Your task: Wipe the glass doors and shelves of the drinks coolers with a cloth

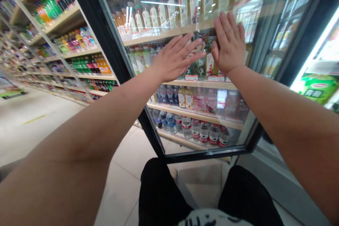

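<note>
Standing by the cooler. Nearest: printed shirt (pixel 214 218), cut off low down, and black trousers (pixel 161 190); feet out of sight. Both bare arms reach up to the glass door (pixel 206 154); it's right in front of the person, black frame, tilted from this angle, top cut off.

Left hand (pixel 176 58): unclenched, fingers spread toward the right, palm turned to the pane. Pale smear at its fingertips, maybe a reflection, can't tell. Right hand (pixel 230 44): flat, released, fingers up, just beside the left. Palms hidden on both, so contact is hard to confirm.

Through the pane: white-labelled bottles (pixel 161 12) up top, glare over them; pink bottles (pixel 200 99) lower, partly masked by a white pixelated patch (pixel 221 99); red-labelled bottles (pixel 186 127) at the bottom. Middle row mostly behind the hands. Green package (pixel 319 86) far right, cropped.

Farther left: long drink shelving (pixel 88 53), blurring out, labels unreadable.
</note>
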A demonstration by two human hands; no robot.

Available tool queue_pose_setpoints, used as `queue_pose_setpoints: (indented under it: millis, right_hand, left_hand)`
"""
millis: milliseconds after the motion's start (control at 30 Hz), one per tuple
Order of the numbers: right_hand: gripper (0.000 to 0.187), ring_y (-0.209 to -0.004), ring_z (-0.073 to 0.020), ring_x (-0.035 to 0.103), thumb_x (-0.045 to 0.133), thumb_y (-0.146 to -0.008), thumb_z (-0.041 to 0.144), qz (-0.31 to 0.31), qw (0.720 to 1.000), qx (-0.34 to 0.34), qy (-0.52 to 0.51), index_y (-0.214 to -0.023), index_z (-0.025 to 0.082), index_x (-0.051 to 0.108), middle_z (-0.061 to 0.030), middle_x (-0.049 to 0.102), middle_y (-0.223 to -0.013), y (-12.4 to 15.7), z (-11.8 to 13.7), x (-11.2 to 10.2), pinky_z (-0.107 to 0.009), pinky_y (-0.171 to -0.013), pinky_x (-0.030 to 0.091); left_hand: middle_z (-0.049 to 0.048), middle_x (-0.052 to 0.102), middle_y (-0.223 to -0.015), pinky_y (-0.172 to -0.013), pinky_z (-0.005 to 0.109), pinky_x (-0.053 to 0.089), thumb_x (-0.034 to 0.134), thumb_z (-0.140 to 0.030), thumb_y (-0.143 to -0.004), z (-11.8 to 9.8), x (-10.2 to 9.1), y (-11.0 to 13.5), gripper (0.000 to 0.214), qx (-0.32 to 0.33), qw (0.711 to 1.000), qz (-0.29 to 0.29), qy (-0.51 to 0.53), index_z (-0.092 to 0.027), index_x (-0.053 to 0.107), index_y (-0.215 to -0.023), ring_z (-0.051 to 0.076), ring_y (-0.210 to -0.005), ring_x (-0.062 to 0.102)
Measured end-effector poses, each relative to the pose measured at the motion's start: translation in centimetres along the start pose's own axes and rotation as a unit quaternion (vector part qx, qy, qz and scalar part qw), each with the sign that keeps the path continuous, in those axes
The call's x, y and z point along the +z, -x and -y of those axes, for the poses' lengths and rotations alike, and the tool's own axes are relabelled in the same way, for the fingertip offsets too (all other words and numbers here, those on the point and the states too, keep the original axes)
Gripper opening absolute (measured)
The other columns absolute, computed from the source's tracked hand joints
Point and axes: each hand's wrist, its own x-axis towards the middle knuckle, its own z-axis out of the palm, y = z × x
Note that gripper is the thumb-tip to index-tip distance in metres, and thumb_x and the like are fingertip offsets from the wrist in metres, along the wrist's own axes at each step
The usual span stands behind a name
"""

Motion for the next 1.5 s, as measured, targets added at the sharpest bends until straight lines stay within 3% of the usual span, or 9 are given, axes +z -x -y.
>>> queue_pose_setpoints:
  millis: [267, 433, 633, 867, 1067, 1167, 1267, 1367, 1500]
  right_hand:
    - [0.068, -0.164, -0.0090, 0.004, 0.018, -0.099, 0.055, -0.001, 1.000, 0.016, 0.014, -0.167, 0.049, 0.013, 0.0254, 0.010, -0.168, -0.3, -0.4, 0.7, -0.041, -0.140, 0.006]
    - [0.067, -0.164, -0.0122, 0.007, 0.018, -0.102, 0.051, -0.011, 1.000, -0.013, 0.021, -0.168, 0.041, 0.016, 0.0184, 0.011, -0.171, -0.1, -0.5, 0.4, -0.044, -0.140, 0.009]
    - [0.064, -0.164, -0.0124, 0.008, 0.020, -0.106, 0.050, -0.017, 0.999, -0.026, 0.027, -0.168, 0.040, 0.015, 0.0168, 0.009, -0.172, 0.2, -0.5, 0.2, -0.046, -0.139, 0.011]
    - [0.063, -0.164, -0.0141, 0.010, 0.021, -0.107, 0.046, -0.022, 0.998, -0.036, 0.047, -0.168, 0.034, 0.017, 0.0125, 0.013, -0.174, 0.4, -0.2, -0.2, -0.046, -0.139, 0.015]
    - [0.063, -0.165, -0.0122, 0.006, 0.018, -0.107, 0.048, -0.017, 0.997, -0.034, 0.060, -0.168, 0.036, 0.012, 0.0155, 0.007, -0.173, 0.4, -0.3, -0.1, -0.046, -0.139, 0.013]
    - [0.064, -0.165, -0.0126, 0.007, 0.017, -0.107, 0.046, -0.012, 0.997, -0.037, 0.065, -0.169, 0.035, 0.012, 0.0140, 0.009, -0.174, 0.4, -0.3, -0.2, -0.045, -0.139, 0.013]
    - [0.063, -0.164, -0.0117, 0.007, 0.018, -0.106, 0.047, -0.007, 0.998, -0.028, 0.058, -0.168, 0.042, 0.008, 0.0196, 0.007, -0.172, 0.4, -0.3, -0.3, -0.045, -0.140, 0.013]
    - [0.062, -0.164, -0.0141, 0.011, 0.018, -0.106, 0.049, -0.022, 0.999, -0.034, 0.036, -0.167, 0.042, 0.013, 0.0203, 0.008, -0.171, 0.3, -0.2, -0.3, -0.045, -0.140, 0.013]
    - [0.064, -0.164, -0.0219, 0.018, 0.026, -0.106, 0.043, -0.033, 0.997, -0.051, 0.037, -0.167, 0.024, 0.025, 0.0052, 0.020, -0.174, 0.3, -0.1, -0.3, -0.052, -0.138, 0.018]
  left_hand:
    - [-0.0039, 0.016, -0.176, -0.134, 0.057, 0.007, 0.016, -0.023, -0.108, 1.4, -0.1, -1.5, 0.060, -0.123, 0.986, -0.114, -0.018, -0.015, 0.026, -0.166, 0.017, -0.163, -0.003]
    - [-0.0146, 0.022, -0.173, -0.133, 0.053, 0.015, 0.016, -0.026, -0.110, 2.5, 0.4, -1.1, 0.057, -0.072, 0.996, -0.054, 0.015, -0.031, 0.032, -0.164, 0.014, -0.162, 0.009]
    - [-0.0086, 0.026, -0.173, -0.134, 0.059, 0.008, 0.020, -0.027, -0.110, 2.2, 0.7, -1.6, 0.057, -0.152, 0.981, -0.122, 0.020, -0.024, 0.034, -0.164, 0.019, -0.162, 0.007]
    - [-0.0123, 0.041, -0.165, -0.133, 0.056, 0.018, 0.025, -0.034, -0.110, 2.6, -0.2, -1.0, 0.053, 0.003, 0.999, 0.019, 0.038, -0.038, 0.044, -0.159, 0.018, -0.162, 0.019]
    - [-0.0033, 0.035, -0.170, -0.134, 0.053, 0.013, 0.019, -0.028, -0.112, 3.1, 0.3, -0.7, 0.054, -0.213, 0.961, -0.170, -0.035, -0.019, 0.040, -0.162, 0.019, -0.161, 0.016]
    - [-0.0062, 0.041, -0.167, -0.134, 0.051, 0.017, 0.022, -0.027, -0.112, 1.2, 1.1, 0.8, 0.052, -0.052, 0.998, -0.036, -0.004, -0.029, 0.044, -0.159, 0.017, -0.161, 0.018]
    - [-0.0099, 0.039, -0.167, -0.133, 0.049, 0.023, 0.026, -0.033, -0.111, 2.6, 0.5, 1.3, 0.051, 0.146, 0.985, 0.092, 0.023, -0.034, 0.040, -0.160, 0.015, -0.161, 0.021]
    - [-0.0107, 0.030, -0.171, -0.136, 0.047, 0.011, 0.024, -0.037, -0.113, 5.6, -0.1, 0.7, 0.052, 0.019, 0.999, -0.018, -0.046, -0.028, 0.035, -0.162, 0.013, -0.163, 0.004]
    - [-0.0071, 0.031, -0.172, -0.137, 0.037, 0.007, 0.017, -0.025, -0.113, 5.2, 0.8, 0.1, 0.053, -0.222, 0.950, -0.191, -0.111, -0.018, 0.034, -0.162, 0.003, -0.159, -0.008]
